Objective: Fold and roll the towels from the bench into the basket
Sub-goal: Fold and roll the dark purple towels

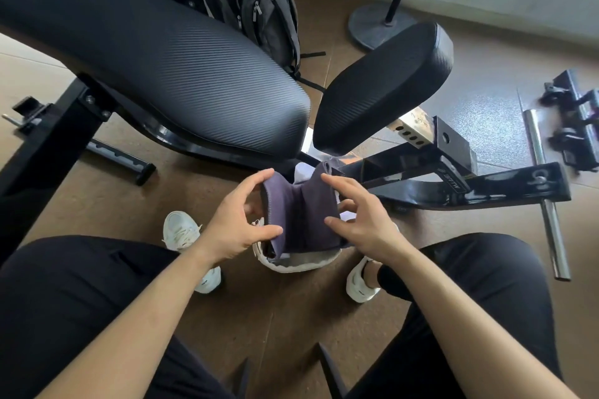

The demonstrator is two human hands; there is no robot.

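Note:
A rolled dark purple-grey towel [299,215] stands in a pale cloth basket [293,264] on the floor between my feet. My left hand [241,220] curls round the towel's left side, thumb on its front and fingers at its top. My right hand [358,215] is on the towel's right side, fingers bent over its top edge and thumb on its front. A lighter towel [303,173] shows behind the dark one in the basket. The black padded bench [181,74] stands beyond, bare of towels.
The bench's steel frame [453,185] with a chrome peg runs right of the basket. A black backpack [265,10] leans at the back, near a round stand base [379,26]. Metal parts [573,120] lie far right. My white shoes [184,233] flank the basket.

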